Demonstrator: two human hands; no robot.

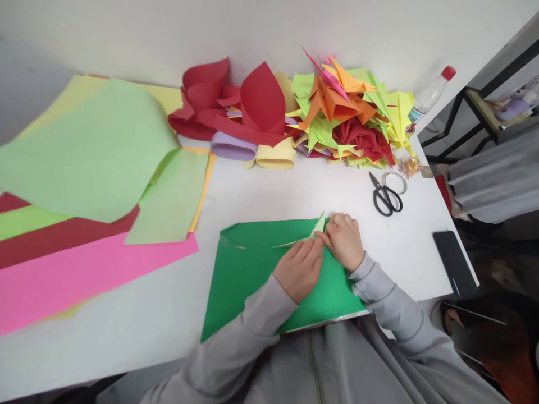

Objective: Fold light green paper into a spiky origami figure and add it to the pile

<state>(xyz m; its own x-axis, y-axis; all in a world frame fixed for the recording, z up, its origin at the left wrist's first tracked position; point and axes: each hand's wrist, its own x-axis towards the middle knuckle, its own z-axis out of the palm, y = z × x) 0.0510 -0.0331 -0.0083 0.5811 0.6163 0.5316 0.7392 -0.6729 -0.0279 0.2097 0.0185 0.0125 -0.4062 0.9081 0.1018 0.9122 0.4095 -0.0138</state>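
Note:
Both of my hands work on a small folded piece of pale green paper [319, 225], which has pointed ends sticking out to the left and upward. My left hand [300, 269] is closed on its lower side, fingers pressed together. My right hand [344, 240] is closed at its right side, thumb and fingertips meeting near the left fingertips. The part of the paper between the fingers is hidden. Beneath the hands lies a green board [252, 269] with a worn upper left corner, flat on the white table [168, 314].
Large pale green sheets [84, 151] and a pink sheet [105, 269] cover the left. Rolled red paper [263, 101] and a pile of folded paper shapes [341, 112] stand along the wall. Scissors [385, 196], a tape roll [394, 182], a bottle [433, 92] and a phone [455, 262] are at right.

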